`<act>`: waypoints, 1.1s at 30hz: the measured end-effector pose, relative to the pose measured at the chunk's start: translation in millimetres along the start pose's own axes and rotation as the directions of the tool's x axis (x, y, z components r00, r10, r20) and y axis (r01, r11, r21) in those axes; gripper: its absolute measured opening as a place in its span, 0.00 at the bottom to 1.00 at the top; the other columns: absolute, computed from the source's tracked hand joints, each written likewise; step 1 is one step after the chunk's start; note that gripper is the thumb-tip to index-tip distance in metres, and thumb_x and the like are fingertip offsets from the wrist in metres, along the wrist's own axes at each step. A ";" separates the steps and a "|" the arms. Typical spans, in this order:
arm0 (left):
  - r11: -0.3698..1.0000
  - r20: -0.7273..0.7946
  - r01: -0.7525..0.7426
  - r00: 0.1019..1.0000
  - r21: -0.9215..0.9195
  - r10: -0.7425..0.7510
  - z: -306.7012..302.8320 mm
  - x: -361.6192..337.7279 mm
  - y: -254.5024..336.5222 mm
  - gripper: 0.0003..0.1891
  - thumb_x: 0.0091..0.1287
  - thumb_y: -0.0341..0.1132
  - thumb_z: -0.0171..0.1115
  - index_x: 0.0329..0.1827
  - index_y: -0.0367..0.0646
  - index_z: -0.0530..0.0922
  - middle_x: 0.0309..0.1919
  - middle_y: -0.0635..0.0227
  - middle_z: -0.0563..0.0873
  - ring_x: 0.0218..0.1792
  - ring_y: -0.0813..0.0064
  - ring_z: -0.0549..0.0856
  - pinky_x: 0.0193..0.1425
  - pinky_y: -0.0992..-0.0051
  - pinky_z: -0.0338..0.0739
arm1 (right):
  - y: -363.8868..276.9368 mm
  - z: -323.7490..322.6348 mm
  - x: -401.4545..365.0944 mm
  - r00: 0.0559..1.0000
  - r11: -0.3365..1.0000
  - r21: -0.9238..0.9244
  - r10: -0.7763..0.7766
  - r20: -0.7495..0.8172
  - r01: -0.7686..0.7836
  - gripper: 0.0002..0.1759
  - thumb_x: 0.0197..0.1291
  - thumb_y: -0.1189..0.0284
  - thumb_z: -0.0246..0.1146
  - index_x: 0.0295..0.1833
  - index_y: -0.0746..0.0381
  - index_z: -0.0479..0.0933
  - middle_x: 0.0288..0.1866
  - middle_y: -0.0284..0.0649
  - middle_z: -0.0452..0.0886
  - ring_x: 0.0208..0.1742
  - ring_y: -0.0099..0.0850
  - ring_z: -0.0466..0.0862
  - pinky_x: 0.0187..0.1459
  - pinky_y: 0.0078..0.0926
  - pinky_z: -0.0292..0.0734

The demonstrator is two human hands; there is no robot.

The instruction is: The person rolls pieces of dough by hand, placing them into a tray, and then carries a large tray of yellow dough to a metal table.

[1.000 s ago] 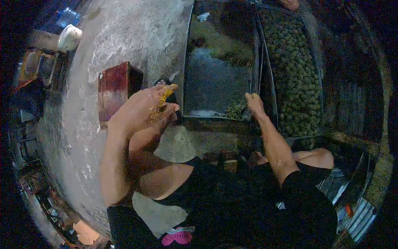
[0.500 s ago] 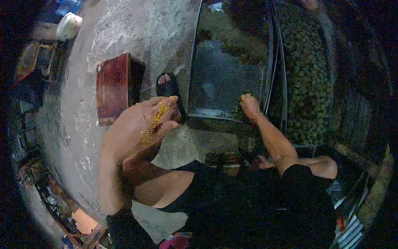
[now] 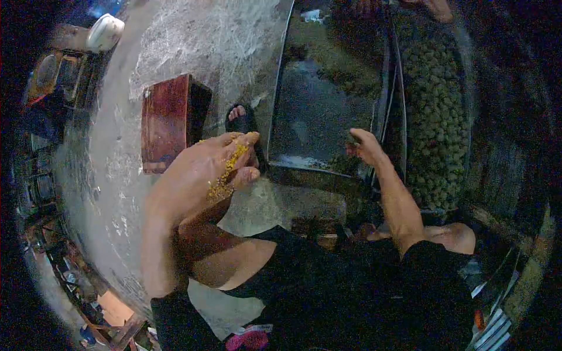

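Note:
My left hand [image 3: 202,169] is cupped at the left, above my leg. Yellow granules [image 3: 234,159] lie between its thumb and fingers, and some cling to the skin. My right hand [image 3: 367,147] is over the near right corner of a shallow dark metal tray [image 3: 310,166]. Its fingers are bent and apart, with nothing clear between them. Dark crumbly material [image 3: 339,162] lies in that corner, below the hand. More greenish-brown crumbs [image 3: 316,41] cover the tray's far part.
Right of the tray, a long container holds many round greenish lumps [image 3: 436,117]. A reddish-brown wooden box [image 3: 167,123] stands on the concrete floor [image 3: 199,41], beside my sandalled foot [image 3: 240,120]. Another person's hand [image 3: 439,9] shows at the top right.
My right hand has lifted a little and moved right, its closed fingers coming apart; the yellow bit at its fingertips no longer shows. My left hand stays cupped, shifted slightly right.

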State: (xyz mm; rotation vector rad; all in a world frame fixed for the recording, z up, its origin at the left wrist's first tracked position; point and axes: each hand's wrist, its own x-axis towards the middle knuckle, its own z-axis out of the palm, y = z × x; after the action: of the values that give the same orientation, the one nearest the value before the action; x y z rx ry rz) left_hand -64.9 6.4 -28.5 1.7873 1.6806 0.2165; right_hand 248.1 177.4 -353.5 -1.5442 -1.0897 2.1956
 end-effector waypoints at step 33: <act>0.977 0.013 -0.086 0.996 0.196 0.085 11.9 -1.9 34.4 0.25 0.62 0.46 0.58 0.58 0.40 0.71 0.42 0.52 0.81 0.44 0.53 0.80 0.49 0.62 0.75 | -15.1 32.6 -121.8 0.946 0.949 0.094 -0.285 -0.155 0.301 0.16 0.64 0.61 0.55 0.40 0.65 0.75 0.31 0.43 0.80 0.31 0.29 0.79 0.31 0.28 0.73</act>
State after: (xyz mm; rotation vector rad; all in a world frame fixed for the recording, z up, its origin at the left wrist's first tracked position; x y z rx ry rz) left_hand -30.4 2.2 -17.7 2.0060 1.6721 0.0863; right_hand 265.9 103.2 -251.9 -1.3633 -1.0520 1.8882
